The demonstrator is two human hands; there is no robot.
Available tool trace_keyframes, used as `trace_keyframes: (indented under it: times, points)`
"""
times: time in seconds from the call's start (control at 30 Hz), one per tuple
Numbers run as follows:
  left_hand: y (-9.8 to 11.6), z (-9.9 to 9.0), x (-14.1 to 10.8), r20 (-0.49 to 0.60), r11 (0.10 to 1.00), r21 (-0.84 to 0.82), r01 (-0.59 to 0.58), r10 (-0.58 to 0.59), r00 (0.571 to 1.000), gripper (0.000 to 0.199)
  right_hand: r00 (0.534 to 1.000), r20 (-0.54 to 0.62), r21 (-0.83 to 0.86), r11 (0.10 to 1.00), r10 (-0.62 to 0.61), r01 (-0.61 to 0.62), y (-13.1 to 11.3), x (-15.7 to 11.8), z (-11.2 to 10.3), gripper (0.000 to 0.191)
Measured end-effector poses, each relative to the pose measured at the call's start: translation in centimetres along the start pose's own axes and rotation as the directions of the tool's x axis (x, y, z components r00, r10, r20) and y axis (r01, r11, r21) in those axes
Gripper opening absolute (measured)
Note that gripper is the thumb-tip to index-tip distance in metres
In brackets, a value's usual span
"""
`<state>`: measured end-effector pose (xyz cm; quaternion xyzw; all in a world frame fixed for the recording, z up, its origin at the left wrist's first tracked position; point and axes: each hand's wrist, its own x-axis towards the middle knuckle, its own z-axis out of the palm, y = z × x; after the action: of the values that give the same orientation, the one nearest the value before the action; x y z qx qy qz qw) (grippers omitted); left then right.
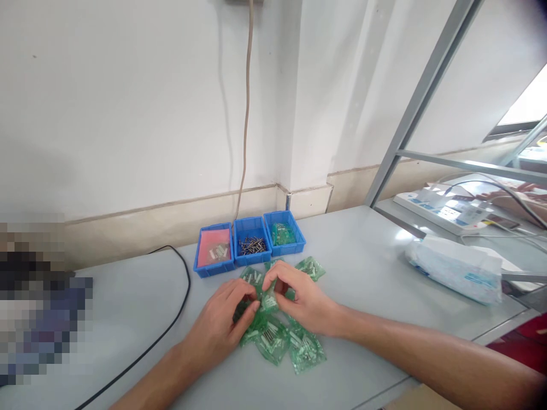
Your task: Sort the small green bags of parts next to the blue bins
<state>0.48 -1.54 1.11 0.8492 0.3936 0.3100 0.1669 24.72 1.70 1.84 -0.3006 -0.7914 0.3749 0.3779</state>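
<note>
Left hand [217,319] curling beside green bag [269,300], grip unclear; right hand [306,299] clamping it over bag pile [306,350], probably steadying it; blue bins [289,249] standing beyond, seemingly keeping metal parts [253,245] within reach.

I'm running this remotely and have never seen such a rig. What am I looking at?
No machine here: two bare hands, in one picture from a camera on the person's head, looking forward and down. The right hand pinches a small green bag; the left hand is beside it, its grip unclear. More green bags lie around them on the grey table. Behind stand three blue bins: pink sheet left, metal screws middle, green packets right. A black cable curves at left.
</note>
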Motion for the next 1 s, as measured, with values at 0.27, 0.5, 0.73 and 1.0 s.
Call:
trace_keyframes:
  times: [0.27, 0.5, 0.73, 1.0]
  points:
    - [-0.22, -0.01, -0.06, 0.005, 1.000, 0.005, 0.014, -0.014, 1.000, 0.011, 0.999, 0.002, 0.064, 0.996, 0.054, -0.054, 0.03, 0.01, -0.02, 0.034]
    - [-0.20, -0.01, -0.05, 0.011, 1.000, 0.010, 0.009, -0.009, 1.000, 0.016, 0.999, 0.007, 0.057, 0.998, 0.039, -0.040, 0.23, -0.02, 0.11, 0.034]
    - [-0.23, 0.00, -0.12, -0.006, 0.999, 0.033, -0.011, 0.012, 1.000, 0.016, 0.999, 0.022, 0.052, 0.998, 0.042, -0.043, 0.08, 0.13, 0.03, 0.035]
    - [-0.09, -0.01, 0.00, 0.028, 0.999, 0.037, -0.012, 0.010, 1.000, 0.017, 0.993, 0.095, 0.032, 0.997, 0.066, -0.069, 0.15, 0.16, -0.11, 0.040]
